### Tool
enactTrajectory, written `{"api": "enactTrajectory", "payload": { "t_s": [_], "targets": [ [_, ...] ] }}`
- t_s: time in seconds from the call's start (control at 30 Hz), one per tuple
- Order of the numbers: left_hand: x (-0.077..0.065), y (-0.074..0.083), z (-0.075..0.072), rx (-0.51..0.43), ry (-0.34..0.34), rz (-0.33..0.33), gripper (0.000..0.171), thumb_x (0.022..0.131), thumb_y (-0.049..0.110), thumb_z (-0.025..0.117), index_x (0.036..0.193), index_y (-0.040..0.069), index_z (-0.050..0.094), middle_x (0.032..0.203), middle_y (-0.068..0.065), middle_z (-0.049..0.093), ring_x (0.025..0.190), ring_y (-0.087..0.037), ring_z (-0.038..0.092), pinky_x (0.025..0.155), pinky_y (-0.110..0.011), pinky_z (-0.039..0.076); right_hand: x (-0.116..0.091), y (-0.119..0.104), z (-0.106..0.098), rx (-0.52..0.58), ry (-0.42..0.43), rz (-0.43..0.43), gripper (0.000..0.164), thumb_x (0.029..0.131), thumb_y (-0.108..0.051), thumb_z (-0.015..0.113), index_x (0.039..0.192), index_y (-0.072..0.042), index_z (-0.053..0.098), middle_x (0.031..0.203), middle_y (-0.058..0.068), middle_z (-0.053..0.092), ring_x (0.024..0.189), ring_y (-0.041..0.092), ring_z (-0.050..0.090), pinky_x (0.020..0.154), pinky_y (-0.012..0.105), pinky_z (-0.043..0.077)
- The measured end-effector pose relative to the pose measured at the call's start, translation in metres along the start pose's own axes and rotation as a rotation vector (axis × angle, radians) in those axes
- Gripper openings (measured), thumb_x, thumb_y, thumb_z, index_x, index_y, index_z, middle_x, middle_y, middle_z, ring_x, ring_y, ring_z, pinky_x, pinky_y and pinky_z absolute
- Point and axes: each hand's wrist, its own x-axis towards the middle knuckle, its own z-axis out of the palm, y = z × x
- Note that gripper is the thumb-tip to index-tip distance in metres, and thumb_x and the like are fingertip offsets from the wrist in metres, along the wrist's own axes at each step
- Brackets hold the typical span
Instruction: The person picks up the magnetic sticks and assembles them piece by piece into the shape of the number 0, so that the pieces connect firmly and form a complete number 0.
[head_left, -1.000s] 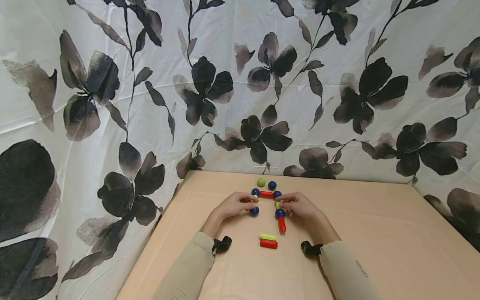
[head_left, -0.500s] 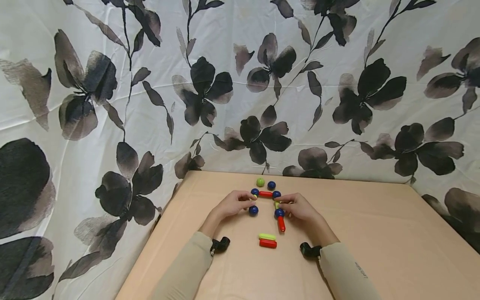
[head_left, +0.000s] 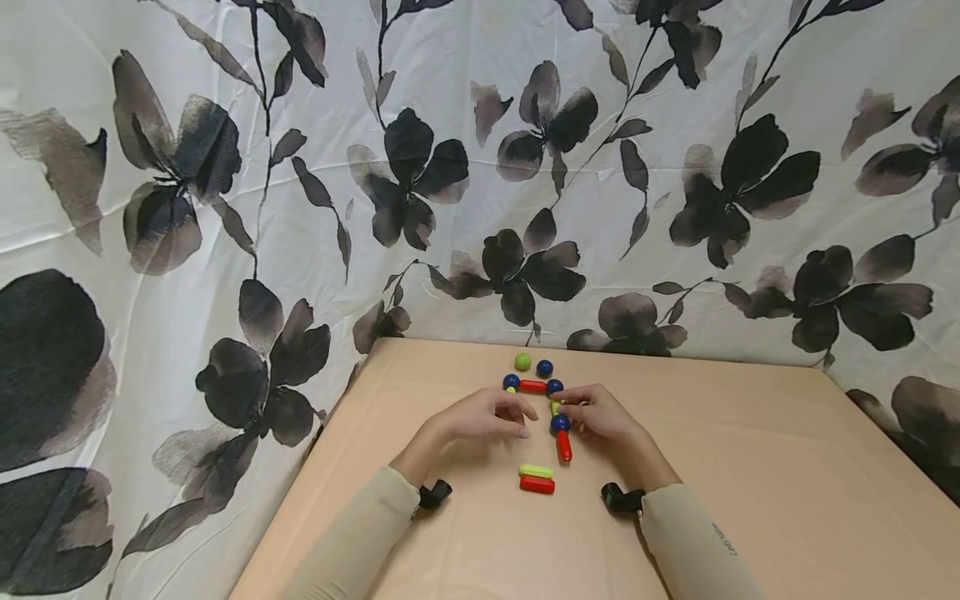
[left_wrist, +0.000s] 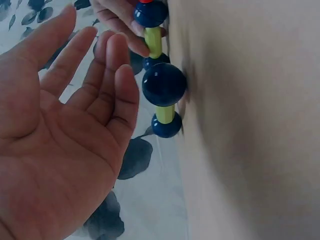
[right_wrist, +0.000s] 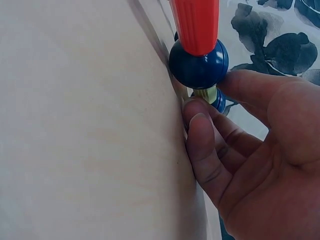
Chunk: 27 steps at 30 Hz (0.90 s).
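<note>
On the table lies a linked frame of blue balls and coloured rods, perhaps a magnetic building set. My right hand pinches the yellow-green rod on its right side, between two blue balls; a red rod extends from the nearer ball. My left hand is held off the frame with fingers loosely extended, holding nothing. In the left wrist view, its fingers are beside the left side's blue ball and yellow-green rod. From the head, the left hand hides that ball.
A loose green ball and blue ball lie beyond the frame. Nearer, a yellow-green rod and a red rod lie side by side on the table. A flowered cloth hangs behind.
My left hand has let go of the left side of the frame and shifted right and slightly nearer, its fingers spreading. The right hand stays at its rod.
</note>
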Motion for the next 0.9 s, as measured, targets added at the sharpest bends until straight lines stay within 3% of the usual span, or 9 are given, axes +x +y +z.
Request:
{"api": "enactTrajectory", "payload": {
  "t_s": [0.1,0.3,0.47,0.7,0.9],
  "targets": [
    [0.001,0.0,0.007,0.024,-0.079,-0.001,0.031,0.097,0.017,0.075,0.126,0.006,0.072,0.098,-0.001,0.073,0.086,-0.014,0.064,0.075,-0.025,0.052,-0.002,0.0,0.001,-0.001,0.002,0.006,0.03,0.102,-0.008,0.064,0.131,-0.001,0.071,0.083,0.006,0.061,0.064,0.02,0.054,0.054,0.026,0.048],
    [0.003,0.012,0.023,0.048,-0.18,-0.003,0.035,0.096,0.022,0.076,0.128,0.009,0.072,0.112,-0.006,0.075,0.098,-0.01,0.066,0.087,-0.025,0.052,-0.001,0.003,0.0,-0.002,0.001,-0.011,0.03,0.102,-0.008,0.064,0.13,-0.001,0.071,0.089,0.008,0.062,0.063,0.02,0.054,0.055,0.026,0.049],
    [0.003,0.014,0.034,0.02,-0.251,-0.035,0.028,0.093,0.019,0.08,0.12,0.013,0.076,0.109,0.002,0.076,0.097,-0.009,0.066,0.088,-0.024,0.052,0.0,0.004,-0.001,0.007,0.003,-0.011,0.03,0.102,-0.009,0.065,0.13,-0.002,0.071,0.088,0.008,0.062,0.064,0.021,0.054,0.055,0.026,0.049],
    [0.001,0.013,0.039,0.07,-0.25,-0.048,0.017,0.088,0.015,0.084,0.103,0.022,0.082,0.098,0.011,0.077,0.088,-0.007,0.066,0.081,-0.023,0.05,0.0,0.002,0.0,-0.001,0.01,-0.004,0.029,0.101,-0.008,0.066,0.129,-0.003,0.072,0.09,0.007,0.064,0.063,0.02,0.054,0.054,0.026,0.049],
    [0.002,0.013,0.039,0.045,-0.256,-0.051,0.015,0.087,0.011,0.084,0.1,0.018,0.082,0.096,0.008,0.078,0.087,-0.007,0.065,0.08,-0.022,0.05,0.0,0.002,-0.001,0.001,0.007,-0.007,0.03,0.102,-0.009,0.065,0.13,-0.003,0.072,0.087,0.006,0.061,0.063,0.02,0.054,0.055,0.026,0.049]
  ]
}}
